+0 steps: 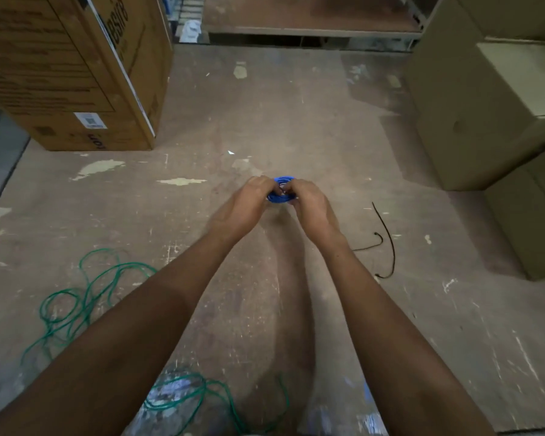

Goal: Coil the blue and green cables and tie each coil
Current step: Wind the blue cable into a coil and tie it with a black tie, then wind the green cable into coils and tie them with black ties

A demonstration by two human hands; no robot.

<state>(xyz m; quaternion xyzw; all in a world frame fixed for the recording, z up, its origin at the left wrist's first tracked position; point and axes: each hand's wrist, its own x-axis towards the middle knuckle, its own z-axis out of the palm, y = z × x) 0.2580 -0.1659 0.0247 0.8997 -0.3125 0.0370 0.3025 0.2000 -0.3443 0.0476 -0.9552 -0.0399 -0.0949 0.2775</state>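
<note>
Both the left hand [249,201] and right hand [309,202] clasp the coiled blue cable [280,191] at centre, likely pinning its loops for tying. The green cable [85,297] sprawls loose at 8 o'clock; black ties [387,243] wait at 3 o'clock.

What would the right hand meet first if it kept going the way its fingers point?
The right hand points up-left, into the blue cable coil it already grips, and just past that the left hand on the coil's other side. Depth is hard to judge here.
</note>
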